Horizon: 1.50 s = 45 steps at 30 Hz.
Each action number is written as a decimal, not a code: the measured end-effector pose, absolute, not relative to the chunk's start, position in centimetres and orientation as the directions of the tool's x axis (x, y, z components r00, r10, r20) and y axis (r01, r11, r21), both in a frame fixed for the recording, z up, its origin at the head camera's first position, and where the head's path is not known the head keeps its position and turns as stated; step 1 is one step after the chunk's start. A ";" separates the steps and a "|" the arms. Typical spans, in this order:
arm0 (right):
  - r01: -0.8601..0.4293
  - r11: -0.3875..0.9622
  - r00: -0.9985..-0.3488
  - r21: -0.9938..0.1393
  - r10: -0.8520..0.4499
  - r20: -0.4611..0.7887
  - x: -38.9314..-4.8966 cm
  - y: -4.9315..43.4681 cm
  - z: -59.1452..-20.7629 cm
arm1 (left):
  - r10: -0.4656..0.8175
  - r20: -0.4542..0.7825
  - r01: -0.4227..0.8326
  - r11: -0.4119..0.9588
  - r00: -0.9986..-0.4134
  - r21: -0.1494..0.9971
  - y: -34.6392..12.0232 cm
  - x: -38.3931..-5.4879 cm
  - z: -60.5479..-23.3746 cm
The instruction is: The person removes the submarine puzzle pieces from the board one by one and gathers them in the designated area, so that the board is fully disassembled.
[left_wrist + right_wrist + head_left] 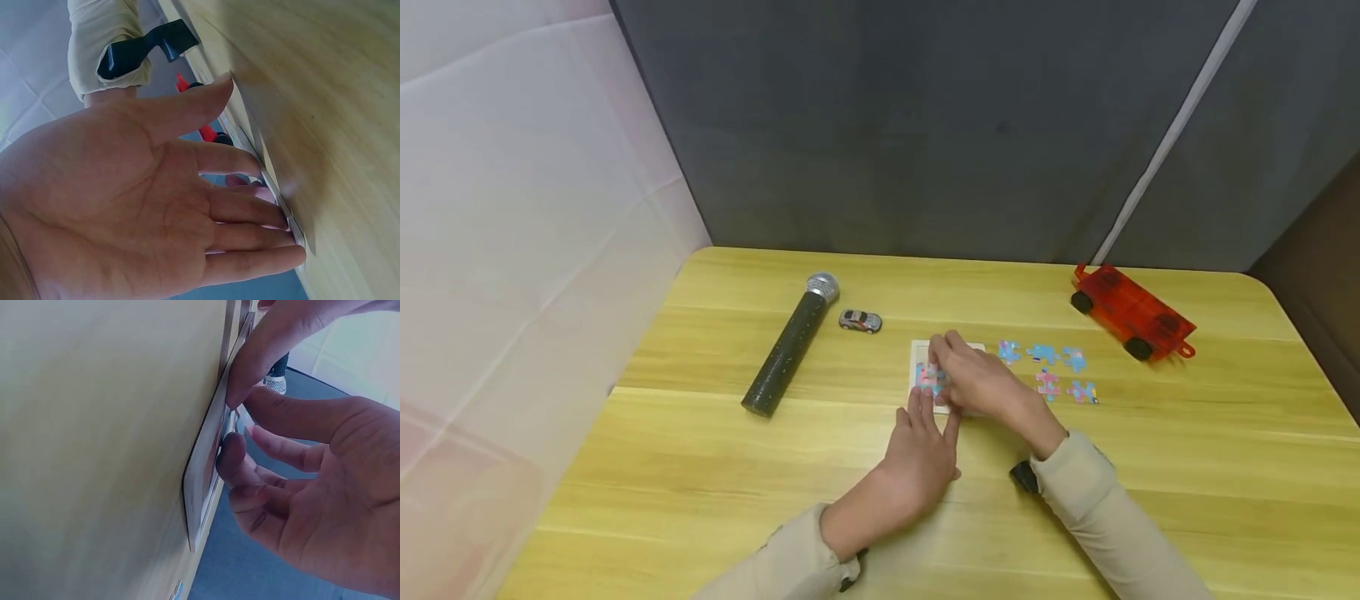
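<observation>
A small jigsaw tray (914, 360) with a pale rim lies on the table, and pink and blue jigsaw pieces (928, 377) fill part of it. My left hand (921, 458) rests its extended fingertips along the near edge of the tray; in the left wrist view its fingers (250, 215) are straight. Over the tray, my right hand (985, 382) bends its fingers and thumb together. The right wrist view has them pinching a small jigsaw piece (231, 422) at the tray's surface, mostly hidden by the fingers.
Several loose jigsaw pieces (1043, 354) lie right of the tray. Behind them is a red toy wagon (1138, 310) with black wheels. To the left are a small toy car (860, 321) and a black microphone (788, 354). A dark panel (887, 133) stands behind the table.
</observation>
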State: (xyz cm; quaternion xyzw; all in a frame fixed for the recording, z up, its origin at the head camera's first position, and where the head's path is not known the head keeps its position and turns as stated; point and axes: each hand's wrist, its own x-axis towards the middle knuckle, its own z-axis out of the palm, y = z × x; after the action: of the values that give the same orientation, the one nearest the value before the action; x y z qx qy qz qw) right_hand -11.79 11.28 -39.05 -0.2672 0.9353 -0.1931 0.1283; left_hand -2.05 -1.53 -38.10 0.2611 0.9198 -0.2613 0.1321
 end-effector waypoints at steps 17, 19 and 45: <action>-0.332 0.651 -0.830 -0.682 -0.546 -0.117 -13.8 16.3 -37.4 | 0.441 -0.353 0.558 0.733 -0.825 -0.388 -1.9 -1.9 -38.1; -0.305 0.679 -0.828 -0.668 -0.535 -0.166 -14.1 17.7 -37.0 | 0.441 -0.348 0.556 0.730 -0.827 -0.396 -1.9 -1.9 -38.0; -0.121 0.867 -0.864 -0.483 -0.331 -0.378 -14.5 20.1 -38.2 | 0.451 -0.325 0.553 0.730 -0.831 -0.402 -1.9 -2.0 -38.0</action>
State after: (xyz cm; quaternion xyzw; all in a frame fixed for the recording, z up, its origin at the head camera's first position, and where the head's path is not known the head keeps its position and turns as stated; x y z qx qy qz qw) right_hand -14.52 20.06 -38.21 -0.1205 0.9383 -0.2275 0.2309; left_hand -2.00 -1.92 -38.03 0.2714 0.9243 -0.2476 0.1032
